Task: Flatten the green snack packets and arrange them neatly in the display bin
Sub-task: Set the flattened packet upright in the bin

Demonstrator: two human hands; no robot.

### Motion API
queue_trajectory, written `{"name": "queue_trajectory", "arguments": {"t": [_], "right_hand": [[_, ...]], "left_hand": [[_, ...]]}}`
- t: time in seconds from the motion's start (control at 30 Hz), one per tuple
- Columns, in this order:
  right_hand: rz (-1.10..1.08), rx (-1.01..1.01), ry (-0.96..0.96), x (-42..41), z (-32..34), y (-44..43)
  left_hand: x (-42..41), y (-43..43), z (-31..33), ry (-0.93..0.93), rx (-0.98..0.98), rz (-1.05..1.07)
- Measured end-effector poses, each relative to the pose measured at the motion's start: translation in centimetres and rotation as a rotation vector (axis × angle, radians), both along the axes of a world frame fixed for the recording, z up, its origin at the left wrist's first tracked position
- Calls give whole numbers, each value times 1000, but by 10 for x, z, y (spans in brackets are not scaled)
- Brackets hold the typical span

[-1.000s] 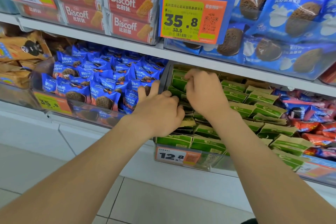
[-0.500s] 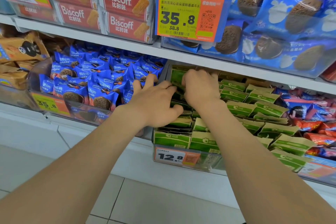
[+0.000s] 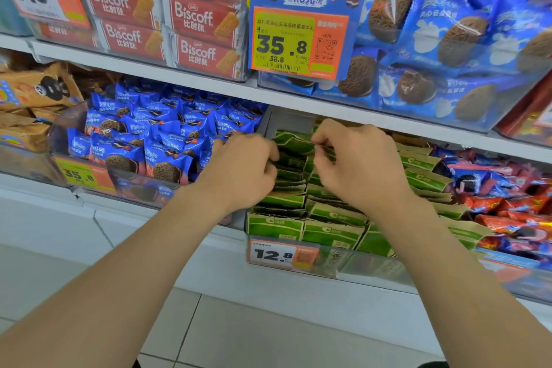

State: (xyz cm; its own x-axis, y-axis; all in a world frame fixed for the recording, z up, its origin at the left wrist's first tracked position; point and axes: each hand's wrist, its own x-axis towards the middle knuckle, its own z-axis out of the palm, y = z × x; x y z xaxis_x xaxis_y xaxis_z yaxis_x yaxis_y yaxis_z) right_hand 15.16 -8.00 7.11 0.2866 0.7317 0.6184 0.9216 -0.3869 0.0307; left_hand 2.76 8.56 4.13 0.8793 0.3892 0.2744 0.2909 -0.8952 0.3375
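Note:
Several green snack packets (image 3: 330,230) with tan edges lie in rows inside a clear display bin (image 3: 370,266) on the lower shelf. At the back left of the bin, my left hand (image 3: 245,170) has its fingers curled on the left side of a green packet (image 3: 294,142). My right hand (image 3: 358,164) pinches the same packet's upper right edge between thumb and fingers. Both hands cover the packets beneath them.
A bin of blue cookie packets (image 3: 155,140) adjoins on the left and red and blue packets (image 3: 513,197) on the right. The upper shelf edge (image 3: 358,116) hangs just above my hands. A 12.8 price tag (image 3: 280,254) fronts the bin. White floor tiles lie below.
Both hands moved up toward the back of the bin. My left hand went from flat on the packets to curled fingers, and the two hands came apart a little with a packet between them.

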Motion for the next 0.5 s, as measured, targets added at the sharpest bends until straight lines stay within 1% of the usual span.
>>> {"name": "queue_trajectory", "arguments": {"t": [0.07,0.13,0.2,0.27,0.33,0.4,0.5], "right_hand": [[60,198,-95,-5,0,-9],[109,392,-111,-9,-2,-14],[134,559,3,-18,1,-17],[141,674,86,-32,9,-19],[170,738,118,-45,14,-20],[179,759,221,-57,17,-22],[152,649,442,-69,11,-26]], "left_hand": [[-7,-2,3,-118,-121,18],[-14,-5,6,-240,-202,89],[-20,-12,8,-343,-257,165],[-24,-27,13,-470,-316,210],[-30,-43,22,-635,-366,217],[-37,-59,32,-754,-440,151],[-42,-76,34,-754,-570,60]]}}
